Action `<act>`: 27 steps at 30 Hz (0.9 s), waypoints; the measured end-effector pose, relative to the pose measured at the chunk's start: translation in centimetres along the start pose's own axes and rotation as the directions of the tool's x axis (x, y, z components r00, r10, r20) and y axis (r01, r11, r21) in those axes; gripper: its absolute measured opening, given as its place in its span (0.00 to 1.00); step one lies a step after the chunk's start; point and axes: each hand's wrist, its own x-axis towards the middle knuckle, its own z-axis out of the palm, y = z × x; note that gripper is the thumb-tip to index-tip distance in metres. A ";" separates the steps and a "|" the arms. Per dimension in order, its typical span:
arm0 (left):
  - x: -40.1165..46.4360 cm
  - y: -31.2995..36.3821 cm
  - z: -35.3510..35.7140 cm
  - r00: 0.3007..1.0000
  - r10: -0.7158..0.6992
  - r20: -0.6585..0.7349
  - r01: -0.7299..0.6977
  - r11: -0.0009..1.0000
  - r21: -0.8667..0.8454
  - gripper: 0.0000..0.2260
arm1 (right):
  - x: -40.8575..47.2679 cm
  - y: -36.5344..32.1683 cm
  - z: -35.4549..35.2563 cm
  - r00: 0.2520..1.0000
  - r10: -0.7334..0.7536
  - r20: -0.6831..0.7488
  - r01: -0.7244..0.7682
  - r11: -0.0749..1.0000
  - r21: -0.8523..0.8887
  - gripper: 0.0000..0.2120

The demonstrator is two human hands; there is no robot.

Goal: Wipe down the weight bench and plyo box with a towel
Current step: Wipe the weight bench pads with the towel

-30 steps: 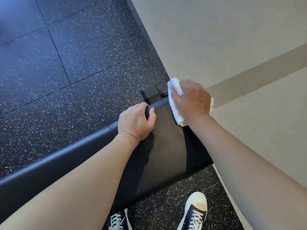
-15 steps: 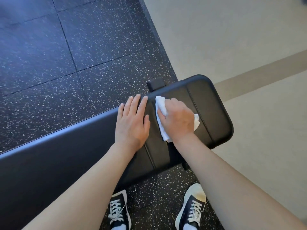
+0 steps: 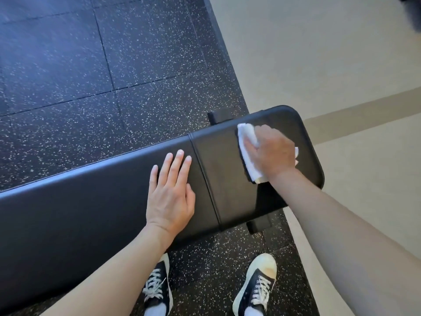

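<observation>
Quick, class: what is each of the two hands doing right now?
Left hand: open, flat on the bench.
Right hand: closed on the white towel, pressing it to the bench.

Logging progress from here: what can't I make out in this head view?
- Weight bench: long pad's far end cut off by the left edge; the frame hidden under the pads.
- Towel: mostly covered by the right hand.
- Plyo box: not in view.
- Dark shape, top right corner: blurred, cropped.

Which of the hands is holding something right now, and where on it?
The right hand grips the white towel bunched around its middle, pressing it on the bench. The left hand lies flat, holding nothing.
</observation>
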 end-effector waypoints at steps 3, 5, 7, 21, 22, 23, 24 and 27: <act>-0.2 -0.2 0.2 1.000 -0.007 0.003 0.007 1.000 -0.004 0.29 | 0.2 -0.6 0.7 0.977 0.206 -0.047 -0.207 0.978 -0.025 0.10; -0.1 -0.2 0.0 1.000 -0.010 0.025 0.010 1.000 0.002 0.29 | -1.4 -1.8 2.1 0.978 0.206 0.032 -0.203 0.976 -0.081 0.19; -0.1 -0.1 -0.4 0.998 -0.015 0.060 0.014 1.000 0.008 0.29 | -4.1 -3.6 2.4 0.991 0.078 0.105 -0.072 0.996 -0.057 0.17; -3.7 4.7 -14.9 0.914 -0.315 0.257 0.403 0.783 -0.474 0.21 | -9.6 -5.4 -14.5 0.931 0.246 0.271 -0.330 0.883 0.333 0.20; -4.6 5.7 -16.7 0.910 -0.326 0.258 0.413 0.773 -0.481 0.20 | -9.4 -5.7 -16.7 0.925 0.277 0.260 -0.358 0.866 0.350 0.21; -5.4 6.6 -18.6 0.910 -0.329 0.253 0.414 0.769 -0.487 0.19 | -9.0 -6.0 -18.9 0.923 0.299 0.243 -0.373 0.849 0.373 0.22; -6.1 7.4 -20.4 0.918 -0.318 0.237 0.396 0.771 -0.499 0.19 | -8.8 -6.2 -20.8 0.925 0.312 0.216 -0.375 0.836 0.400 0.22; -6.4 9.9 -26.8 0.952 -0.259 0.163 0.305 0.805 -0.508 0.18 | -7.8 -7.0 -27.2 0.938 0.320 0.135 -0.346 0.825 0.448 0.21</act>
